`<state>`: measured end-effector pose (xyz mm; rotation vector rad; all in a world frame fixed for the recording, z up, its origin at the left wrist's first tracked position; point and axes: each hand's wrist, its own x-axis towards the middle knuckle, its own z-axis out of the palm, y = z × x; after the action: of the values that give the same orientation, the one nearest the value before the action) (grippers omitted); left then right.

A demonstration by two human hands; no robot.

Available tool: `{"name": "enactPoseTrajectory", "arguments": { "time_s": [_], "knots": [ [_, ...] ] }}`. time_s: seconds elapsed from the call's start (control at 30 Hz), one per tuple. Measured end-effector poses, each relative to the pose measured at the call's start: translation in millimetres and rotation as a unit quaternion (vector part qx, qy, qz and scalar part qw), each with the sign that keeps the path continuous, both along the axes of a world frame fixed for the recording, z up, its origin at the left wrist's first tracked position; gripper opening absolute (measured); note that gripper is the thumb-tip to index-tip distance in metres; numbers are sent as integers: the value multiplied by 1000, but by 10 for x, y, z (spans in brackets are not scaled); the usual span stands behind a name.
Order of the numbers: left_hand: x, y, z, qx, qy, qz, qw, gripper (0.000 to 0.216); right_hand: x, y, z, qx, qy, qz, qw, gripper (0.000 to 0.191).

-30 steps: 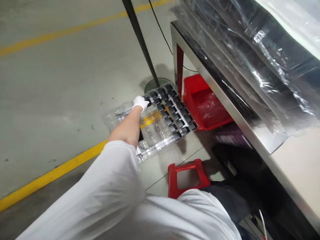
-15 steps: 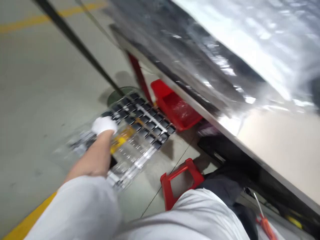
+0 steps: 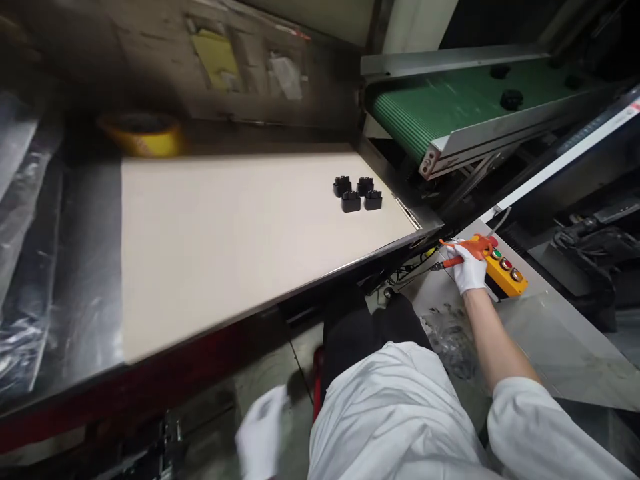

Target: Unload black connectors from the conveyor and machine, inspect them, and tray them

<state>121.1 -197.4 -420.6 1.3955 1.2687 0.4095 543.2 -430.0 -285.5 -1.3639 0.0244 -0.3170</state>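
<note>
Now | right hand grips orange-handled tool | wall labels unreadable

Just beyond the grip of the right hand, the way is blocked by a yellow button box, set just beside the orange tool (its cord rises behind it). Left of the grip, passage is barred by the edge of the pale table, with cables strung below it. Nearer the body, a grey ledge can be crossed, though crumpled plastic is lying there. Farther off, the green conveyor is separated from the grip by a dark gap.
</note>
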Motion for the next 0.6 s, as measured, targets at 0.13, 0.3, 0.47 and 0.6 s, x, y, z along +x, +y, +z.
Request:
{"name": "enactPoseTrajectory", "arguments": {
  "time_s": [0.13, 0.3, 0.47, 0.6],
  "knots": [
    [537, -515, 198, 30, -101, -245, 964, 29, 127, 210, -272, -9, 13, 32, 999, 45],
    [960, -504, 409, 33, -82, -323, 942, 36, 243, 396, -637, -121, 69, 72, 988, 39],
    [817, -318, 523, -42, -35, -195, 979, 53, -144, 169, -798, -246, 123, 163, 947, 29],
    [1033, -673, 491, -141, -77, -136, 978, 48, -1137, -155, -731, -285, 154, 322, 890, 31]
  ]
}}
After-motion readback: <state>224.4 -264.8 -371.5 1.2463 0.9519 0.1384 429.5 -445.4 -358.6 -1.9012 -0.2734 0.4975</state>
